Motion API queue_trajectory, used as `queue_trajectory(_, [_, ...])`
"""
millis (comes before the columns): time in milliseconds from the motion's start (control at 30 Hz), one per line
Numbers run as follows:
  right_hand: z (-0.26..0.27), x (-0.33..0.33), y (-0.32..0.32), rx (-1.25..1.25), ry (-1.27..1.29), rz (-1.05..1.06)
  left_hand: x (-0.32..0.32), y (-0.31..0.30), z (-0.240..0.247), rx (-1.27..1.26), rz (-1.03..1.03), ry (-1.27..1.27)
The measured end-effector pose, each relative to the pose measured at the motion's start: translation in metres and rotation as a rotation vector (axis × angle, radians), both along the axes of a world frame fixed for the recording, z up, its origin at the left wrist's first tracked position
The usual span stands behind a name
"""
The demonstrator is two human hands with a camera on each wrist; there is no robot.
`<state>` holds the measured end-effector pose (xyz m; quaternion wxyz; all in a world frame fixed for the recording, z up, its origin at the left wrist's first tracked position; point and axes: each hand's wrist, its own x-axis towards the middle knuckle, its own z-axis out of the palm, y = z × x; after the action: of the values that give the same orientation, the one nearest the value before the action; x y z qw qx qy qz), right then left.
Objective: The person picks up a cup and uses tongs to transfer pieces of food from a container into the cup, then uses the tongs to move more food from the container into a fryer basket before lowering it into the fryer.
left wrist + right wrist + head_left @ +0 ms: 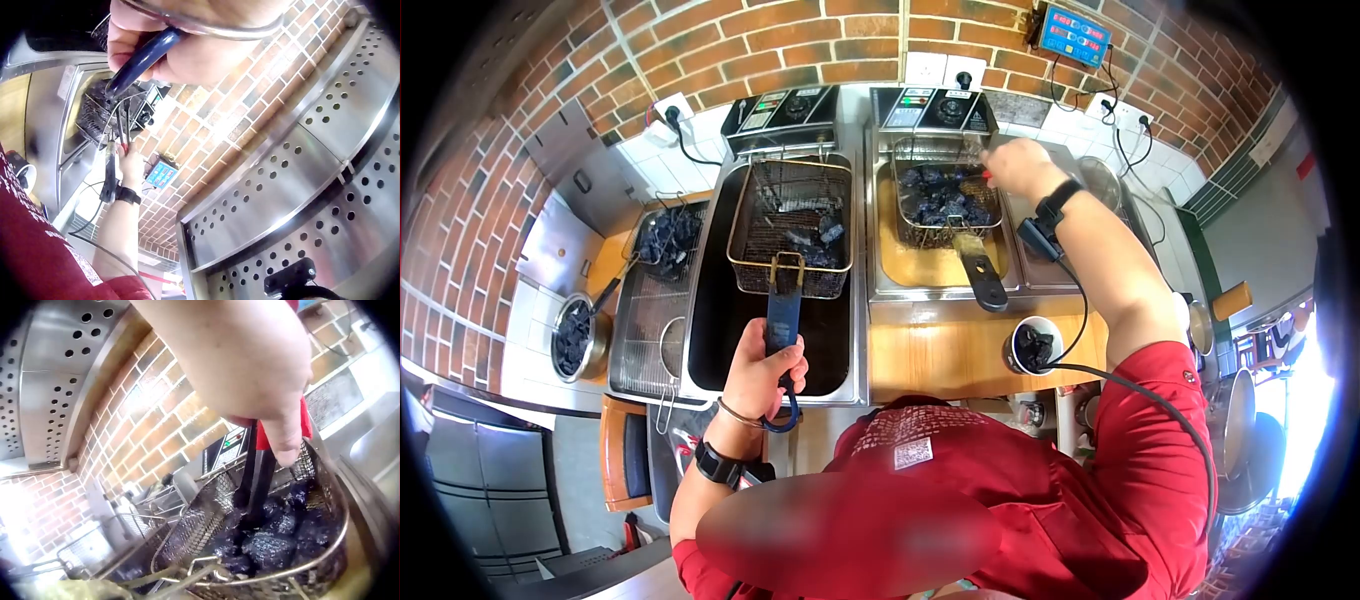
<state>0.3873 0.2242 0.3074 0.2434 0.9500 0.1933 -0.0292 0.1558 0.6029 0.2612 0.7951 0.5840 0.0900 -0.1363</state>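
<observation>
My left hand (pixel 765 365) grips the dark blue handle (pixel 782 315) of the left fry basket (pixel 745 215). That wire basket is over the dark vat (pixel 820 350), with a few black fried pieces (pixel 828 232) toward its right side. My right hand (pixel 256 369) holds red-gripped black tongs (pixel 255 475) pointing down into the right fry basket (pixel 337 550). Their tips are among glossy black pieces (pixel 272 547) heaped there. Amber oil (pixel 900 270) shows around this second basket, whose black handle (pixel 980 275) points toward me with no hand on it.
A white cup (pixel 1050 328) holding black pieces stands on the wooden counter (pixel 940 345). To the left are a draining rack (pixel 645 340) with a heap of black pieces (pixel 668 240) and a metal pot (pixel 600 345). Fryer control boxes (pixel 935 108) and a brick wall (pixel 820 45) are behind.
</observation>
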Motion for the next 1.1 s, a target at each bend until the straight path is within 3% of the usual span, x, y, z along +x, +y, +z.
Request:
queue_trajectory(433, [0.016,-0.031,-0.04,0.307,-0.012,-0.152,0.003,-0.006,0.002,0.032,0.004,-0.014])
queue_trajectory(567, [0.035,-0.044,-0.021,0.369,0.005,-0.141,0.004,-0.007,0.005,0.034,0.0,-0.016])
queue_trajectory(633, [0.036,-0.05,-0.012,0.487,0.062,0.059,0.005,-0.009,0.007,0.052,-0.003,-0.008])
queue_trajectory(733, [0.037,-0.04,-0.015,0.53,0.11,0.057,0.007,-0.007,0.003,0.068,-0.017,-0.016])
queue_trajectory(900, [0.02,-0.033,-0.028,0.236,0.129,-0.252,0.004,-0.007,0.006,0.039,-0.009,-0.007])
queue_trajectory(1100, [-0.016,-0.02,-0.024,0.27,0.111,-0.274,0.003,-0.005,0.006,0.029,-0.01,-0.001])
